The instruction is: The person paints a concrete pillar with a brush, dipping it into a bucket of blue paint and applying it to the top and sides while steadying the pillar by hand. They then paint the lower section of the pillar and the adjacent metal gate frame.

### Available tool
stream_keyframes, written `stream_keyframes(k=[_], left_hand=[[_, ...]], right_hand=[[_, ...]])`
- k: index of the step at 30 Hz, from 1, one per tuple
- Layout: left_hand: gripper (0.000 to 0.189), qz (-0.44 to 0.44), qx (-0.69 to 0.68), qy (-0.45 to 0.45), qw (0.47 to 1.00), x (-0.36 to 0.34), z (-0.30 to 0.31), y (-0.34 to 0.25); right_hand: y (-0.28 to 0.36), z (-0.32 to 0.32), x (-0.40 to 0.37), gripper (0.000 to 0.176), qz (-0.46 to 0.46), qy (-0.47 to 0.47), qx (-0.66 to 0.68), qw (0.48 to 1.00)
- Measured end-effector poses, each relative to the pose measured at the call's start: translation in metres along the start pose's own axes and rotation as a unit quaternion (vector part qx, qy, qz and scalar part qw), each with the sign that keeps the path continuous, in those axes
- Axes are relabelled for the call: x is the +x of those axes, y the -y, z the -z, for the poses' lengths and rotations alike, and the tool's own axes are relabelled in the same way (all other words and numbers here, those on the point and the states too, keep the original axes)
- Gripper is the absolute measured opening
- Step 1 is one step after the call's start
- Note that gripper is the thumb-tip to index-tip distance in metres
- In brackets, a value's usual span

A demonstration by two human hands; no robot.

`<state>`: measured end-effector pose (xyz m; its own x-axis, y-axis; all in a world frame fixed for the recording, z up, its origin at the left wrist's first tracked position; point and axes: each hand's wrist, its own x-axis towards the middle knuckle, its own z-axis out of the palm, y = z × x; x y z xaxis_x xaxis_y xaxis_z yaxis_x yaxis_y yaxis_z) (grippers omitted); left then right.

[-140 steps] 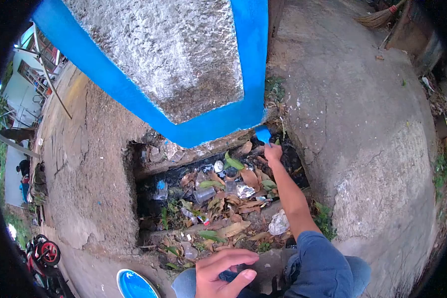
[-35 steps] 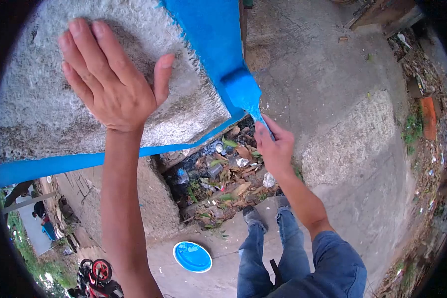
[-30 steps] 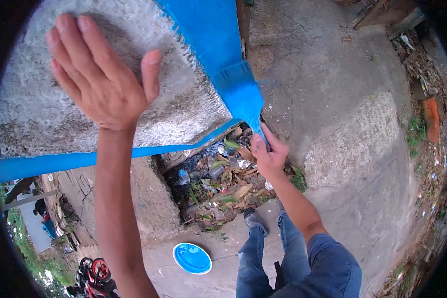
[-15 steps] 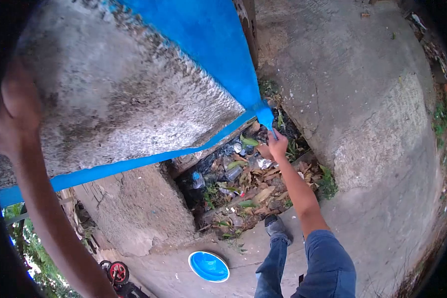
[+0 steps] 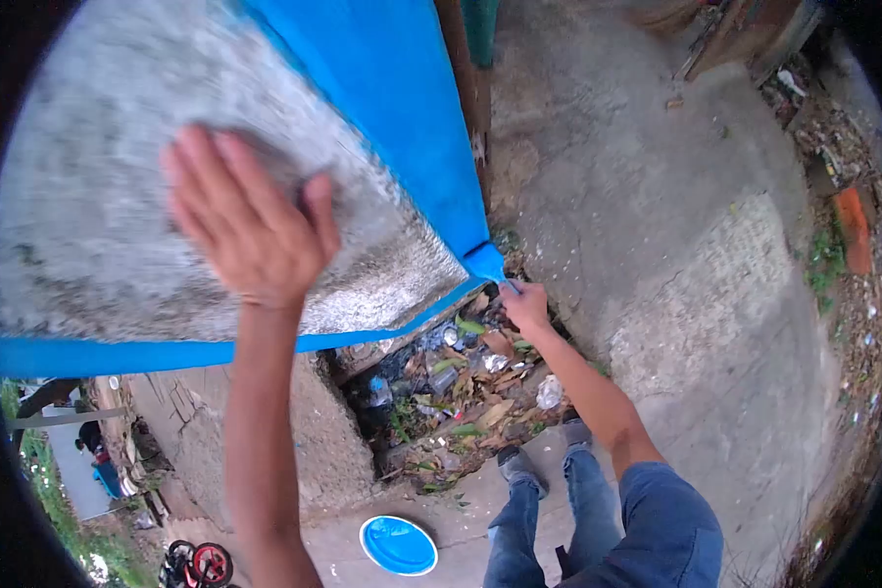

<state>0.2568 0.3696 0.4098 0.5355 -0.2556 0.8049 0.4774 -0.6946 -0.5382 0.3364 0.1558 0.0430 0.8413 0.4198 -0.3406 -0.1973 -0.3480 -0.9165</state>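
My right hand (image 5: 529, 310) grips the handle of a blue-coated paintbrush (image 5: 486, 263). The bristles touch the lower corner of the wall, where a wide blue painted face (image 5: 402, 108) meets the rough grey one. My left hand (image 5: 248, 220) lies flat with fingers outstretched over the rough grey wall face (image 5: 98, 176), slightly blurred; it holds nothing. Along the bottom edge of that face runs a narrow blue band (image 5: 118, 355), partly covered by my left forearm. A white-rimmed basin of blue paint (image 5: 399, 546) stands on the ground near my feet.
Below the wall corner is a pit with dry leaves and litter (image 5: 461, 392), edged by a concrete slab (image 5: 255, 421). Concrete paving (image 5: 657, 225) stretches to the right, with an orange brick (image 5: 853, 230) beyond. A red-wheeled bike (image 5: 209, 563) is at lower left.
My left hand has swung from the far left edge over the middle of the grey wall. My view has shifted; the brush remains at the corner in my right hand.
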Motion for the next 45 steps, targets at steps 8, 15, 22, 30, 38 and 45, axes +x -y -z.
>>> stream_keyframes(k=[8,15,22,30,38,45], left_hand=[[0.063,0.044,-0.135,0.077,0.987,0.001,0.028,0.007],[0.064,0.116,-0.047,0.04,0.991,0.042,0.032,0.041],[0.071,0.074,-0.011,0.027,0.997,0.048,0.024,0.04],[0.073,0.052,0.035,0.041,0.997,0.045,0.019,0.041],[0.075,0.07,0.041,0.056,0.995,0.045,0.021,0.039],[0.075,0.074,0.029,0.052,0.996,0.046,0.021,0.038]], right_hand=[[0.256,0.073,-0.125,0.033,0.047,0.037,0.12,0.991],[0.283,0.074,-0.143,0.029,0.2,0.025,0.205,0.958],[0.095,0.003,-0.072,0.032,0.14,-0.047,0.065,0.987],[-0.054,-0.014,-0.024,0.029,0.023,-0.087,-0.114,0.989],[0.067,0.021,-0.024,0.025,0.025,-0.032,-0.052,0.998],[0.194,0.079,-0.085,0.034,0.054,0.053,0.154,0.985]])
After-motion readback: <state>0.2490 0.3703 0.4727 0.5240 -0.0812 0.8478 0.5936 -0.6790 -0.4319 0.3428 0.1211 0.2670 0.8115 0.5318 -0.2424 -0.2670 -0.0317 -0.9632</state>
